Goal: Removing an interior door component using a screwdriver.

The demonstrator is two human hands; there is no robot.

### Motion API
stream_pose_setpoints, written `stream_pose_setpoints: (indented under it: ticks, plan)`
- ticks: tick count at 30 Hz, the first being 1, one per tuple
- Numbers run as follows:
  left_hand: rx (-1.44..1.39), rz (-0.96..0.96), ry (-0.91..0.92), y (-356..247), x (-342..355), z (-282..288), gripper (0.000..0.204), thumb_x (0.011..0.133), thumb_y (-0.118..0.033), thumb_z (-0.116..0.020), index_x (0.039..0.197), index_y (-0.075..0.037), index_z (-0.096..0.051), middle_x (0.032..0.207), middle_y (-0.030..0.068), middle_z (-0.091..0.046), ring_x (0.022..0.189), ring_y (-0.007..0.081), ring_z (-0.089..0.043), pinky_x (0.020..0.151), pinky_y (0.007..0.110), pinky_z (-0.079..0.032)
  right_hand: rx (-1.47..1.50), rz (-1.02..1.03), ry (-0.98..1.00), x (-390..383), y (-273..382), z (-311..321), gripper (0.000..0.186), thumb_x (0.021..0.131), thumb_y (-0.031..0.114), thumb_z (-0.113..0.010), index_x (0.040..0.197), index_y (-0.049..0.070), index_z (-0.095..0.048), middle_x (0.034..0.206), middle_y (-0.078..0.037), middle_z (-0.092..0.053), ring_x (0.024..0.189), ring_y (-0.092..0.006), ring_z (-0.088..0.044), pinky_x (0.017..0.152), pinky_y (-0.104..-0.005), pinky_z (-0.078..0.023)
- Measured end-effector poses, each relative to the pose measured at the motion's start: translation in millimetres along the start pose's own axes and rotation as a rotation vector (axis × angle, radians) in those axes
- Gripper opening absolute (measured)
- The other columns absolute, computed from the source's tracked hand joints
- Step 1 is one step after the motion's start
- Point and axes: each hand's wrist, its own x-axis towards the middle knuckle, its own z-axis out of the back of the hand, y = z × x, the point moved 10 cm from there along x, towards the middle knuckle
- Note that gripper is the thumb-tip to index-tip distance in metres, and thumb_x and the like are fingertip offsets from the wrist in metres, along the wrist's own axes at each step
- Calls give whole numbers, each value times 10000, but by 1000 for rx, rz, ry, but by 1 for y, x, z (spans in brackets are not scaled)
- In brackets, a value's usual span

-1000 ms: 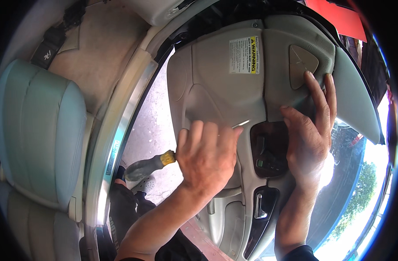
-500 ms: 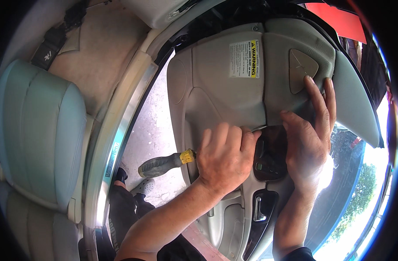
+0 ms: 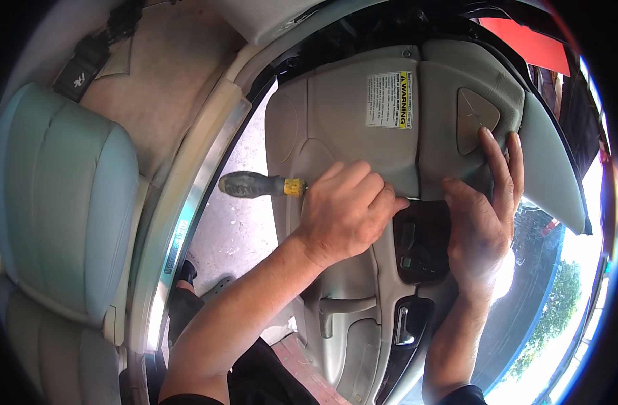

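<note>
**Close Grip at a Grey-Beige Moulded Car Door (image 3: 353, 138)**

A person's left hand (image 3: 346, 212) is closed around the forward part of a screwdriver-like tool (image 3: 249, 184) with a dark-grey handle and a yellow collar; the handle juts out to the left, over the gap between sill and door. Beyond the thumb, a small glint of metal meets the upper edge of a dark, glossy switch panel (image 3: 430, 233). Holding it so far forward probably gives finer control of the tip.

The right hand (image 3: 483, 233) is spread wide, 2 fingertips near the edge of a beige triangular speaker grille (image 3: 472, 111), the thumb well apart, seemingly to brace the trim. Nothing shows in its grasp, though the palm is out of sight.

Most of the shaft is hidden in the fist, and whether the tip has gone under the panel's edge cannot be told. Glare washes out the window glass (image 3: 535, 270); the dark lens rim crops a pale blue-grey seat (image 3: 69, 209).
</note>
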Motion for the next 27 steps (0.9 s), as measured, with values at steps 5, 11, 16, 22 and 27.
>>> stream_pose_setpoints:
  ticks: [5, 11, 16, 22, 27]
  plan:
    - [-43, -22, 14, 7, 2, -3, 268, 706, -209, -936, 758, -86, -704, 687, -10, -545, 670, 192, -563, 584, 358, -415, 1, -12, -1, 0, -1, 1, 233, 752, -75, -829, 926, 79, -820, 1540, -174, -640, 1550, -497, -443, 1217, -573, -463]
    - [-109, -29, 26, 13, 6, -7, 289, 669, -209, -945, 714, -105, -679, 689, -7, -563, 672, 201, -577, 596, 364, -431, 37, -21, -15, -1, -2, 2, 220, 752, -71, -831, 920, 69, -815, 1540, -183, -639, 1545, -498, -452, 1222, -568, -457]
    - [-130, -56, 36, 17, 10, -11, 310, 698, -219, -931, 670, -110, -642, 676, 3, -548, 664, 206, -576, 594, 374, -432, 36, -3, -21, -1, -2, 3, 206, 754, -67, -833, 913, 63, -810, 1534, -196, -641, 1542, -500, -457, 1224, -558, -457]
    - [-158, -56, 61, 20, 14, -14, 318, 698, -215, -919, 645, -111, -623, 670, 10, -545, 649, 213, -574, 575, 383, -427, 54, -18, -35, -1, -2, 4, 211, 742, -63, -844, 907, 60, -803, 1528, -191, -649, 1536, -501, -465, 1223, -554, -460]
    - [-164, -77, 56, 20, 16, -14, 312, 702, -216, -919, 652, -111, -630, 665, 12, -546, 640, 218, -568, 568, 383, -423, 45, 24, -25, -2, -3, 4, 243, 771, -93, -825, 951, 62, -770, 1568, -194, -614, 1568, -490, -424, 1243, -573, -420]
